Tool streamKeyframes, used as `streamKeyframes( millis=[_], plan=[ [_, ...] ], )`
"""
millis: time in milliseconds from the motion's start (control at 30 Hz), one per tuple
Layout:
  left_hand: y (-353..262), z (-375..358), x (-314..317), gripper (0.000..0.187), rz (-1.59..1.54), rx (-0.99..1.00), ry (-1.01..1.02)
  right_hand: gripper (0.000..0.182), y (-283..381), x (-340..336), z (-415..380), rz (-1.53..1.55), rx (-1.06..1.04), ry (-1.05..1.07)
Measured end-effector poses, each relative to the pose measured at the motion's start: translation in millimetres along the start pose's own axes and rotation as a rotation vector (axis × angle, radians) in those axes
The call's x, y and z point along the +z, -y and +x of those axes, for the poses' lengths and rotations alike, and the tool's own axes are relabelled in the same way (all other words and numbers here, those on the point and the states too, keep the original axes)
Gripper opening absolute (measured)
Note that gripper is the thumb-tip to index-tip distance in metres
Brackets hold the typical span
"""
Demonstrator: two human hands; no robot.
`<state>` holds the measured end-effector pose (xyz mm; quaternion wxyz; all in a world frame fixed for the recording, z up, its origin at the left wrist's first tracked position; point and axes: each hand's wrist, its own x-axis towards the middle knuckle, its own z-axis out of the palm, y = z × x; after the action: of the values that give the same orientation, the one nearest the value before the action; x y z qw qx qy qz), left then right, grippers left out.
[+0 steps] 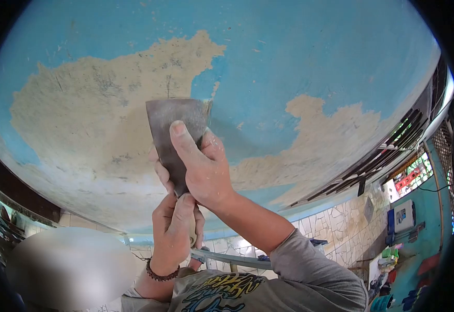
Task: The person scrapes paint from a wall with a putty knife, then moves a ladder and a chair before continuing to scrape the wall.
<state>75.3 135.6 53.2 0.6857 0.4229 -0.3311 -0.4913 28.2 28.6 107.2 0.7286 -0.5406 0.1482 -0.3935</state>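
Observation:
A wide paint scraper with a dull grey metal blade is held in both hands, its broad edge up against the painted wall. My right hand is closed on the blade, thumb pressed flat on its face and fingertips curling round from behind at the left. Lower down, my left hand, a dark beaded bracelet at its wrist, is wrapped round the handle, which the fingers mostly cover. Pale dust coats both hands. Around the blade, the blue paint gives way to a large bare beige patch.
Another bare patch spreads to the right. Dark slats run along the right side. Below are a metal rail and crazy-paved tiles. A cluttered table stands at the lower right, and a blurred shape covers the lower left.

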Motion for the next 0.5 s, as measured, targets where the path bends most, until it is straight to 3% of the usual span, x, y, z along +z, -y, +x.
streamKeyframes(
  millis=[300,500],
  plan=[
    [0.9,-4.4,-0.1,0.036,-0.003,-0.023,-0.02,0.037,0.9,2.1,-5.2,-0.023,0.102,-0.032],
    [-1.5,-1.7,-3.2,0.037,-0.008,-0.027,-0.01,0.036,-3.2,5.0,-3.4,0.0,0.03,-0.055]
  ],
)
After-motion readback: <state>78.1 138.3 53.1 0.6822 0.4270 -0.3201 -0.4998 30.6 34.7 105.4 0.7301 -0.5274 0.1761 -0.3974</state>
